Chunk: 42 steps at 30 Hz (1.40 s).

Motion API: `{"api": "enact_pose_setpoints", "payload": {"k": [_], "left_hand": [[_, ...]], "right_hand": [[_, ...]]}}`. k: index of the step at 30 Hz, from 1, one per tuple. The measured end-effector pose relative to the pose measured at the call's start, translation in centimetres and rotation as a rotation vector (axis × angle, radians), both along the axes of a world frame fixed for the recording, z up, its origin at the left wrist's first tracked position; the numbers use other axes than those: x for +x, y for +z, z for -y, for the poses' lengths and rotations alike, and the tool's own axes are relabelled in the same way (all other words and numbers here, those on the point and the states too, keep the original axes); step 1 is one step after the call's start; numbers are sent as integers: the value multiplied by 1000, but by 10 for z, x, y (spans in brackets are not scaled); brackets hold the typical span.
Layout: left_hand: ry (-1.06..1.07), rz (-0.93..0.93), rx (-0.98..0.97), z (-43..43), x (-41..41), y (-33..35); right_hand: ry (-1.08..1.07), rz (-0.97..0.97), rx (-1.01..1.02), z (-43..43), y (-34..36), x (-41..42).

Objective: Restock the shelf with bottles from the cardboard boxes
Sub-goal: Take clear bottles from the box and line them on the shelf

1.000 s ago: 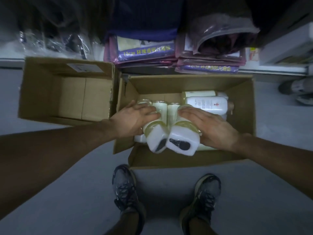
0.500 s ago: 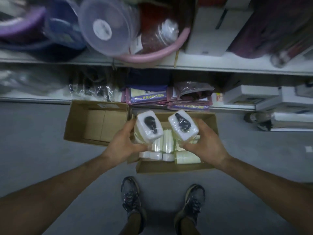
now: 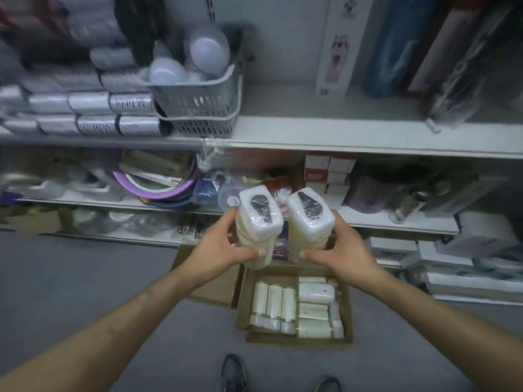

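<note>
My left hand [image 3: 223,247] grips one white, plastic-wrapped bottle [image 3: 259,219] upright, and my right hand [image 3: 339,250] grips a second like bottle [image 3: 310,219] beside it. Both bottles are raised side by side in front of the white shelf [image 3: 325,131], well above the floor. Below them on the floor stands an open cardboard box [image 3: 243,301] with several more white and cream bottles [image 3: 312,306] lying in rows. A second cardboard box [image 3: 215,290] sits to its left, mostly hidden by my left hand and forearm.
On the upper shelf board stand a grey basket [image 3: 198,106] with plastic items, stacked white packs [image 3: 79,108] to the left, and tall boxes [image 3: 336,46] to the right, with bare board between. Lower shelves hold basins and small boxes. My shoes [image 3: 233,372] stand on grey floor.
Both hands lifted the two bottles out of the box and raised them toward the shelves. The view tilted up from the floor boxes to the upper shelf.
</note>
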State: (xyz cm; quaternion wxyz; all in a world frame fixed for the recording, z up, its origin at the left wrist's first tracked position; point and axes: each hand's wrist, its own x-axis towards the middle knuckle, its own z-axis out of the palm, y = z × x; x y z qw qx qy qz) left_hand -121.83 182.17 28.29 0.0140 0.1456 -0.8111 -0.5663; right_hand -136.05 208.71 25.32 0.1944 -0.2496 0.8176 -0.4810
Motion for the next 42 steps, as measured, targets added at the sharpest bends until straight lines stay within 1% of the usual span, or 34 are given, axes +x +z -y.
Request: {"api": "enact_pose_setpoints", "payload": {"k": [5,10,15,20,26,29,34,39,42], "left_hand": [[37,-102,-54,-12,-3,116],[46,-188,-77,-22,-30,225],[99,-292,-40,-36,-60,318],[63,-372,-32,-31,-87,391],[-11,-380,-80,8,-107,418],[-40,-383,-76,34,-121,421],[-99,-381,-56,68,-147,426],[-92,-391,-60,80,-170,427],[-82,-400,-64,81,-175,426]], "right_hand": [[27,-43,-95,-17,122,-4],[32,-109,-208,-28,233,-26],[4,-181,-293,-29,331,-55],[-19,-253,-325,-14,409,-85],[-93,-284,-415,22,480,-137],[-151,-293,-407,49,499,-165],[-250,-274,-401,92,498,-201],[-216,-240,-368,106,495,-220],[-208,-274,-306,98,484,-222]]}}
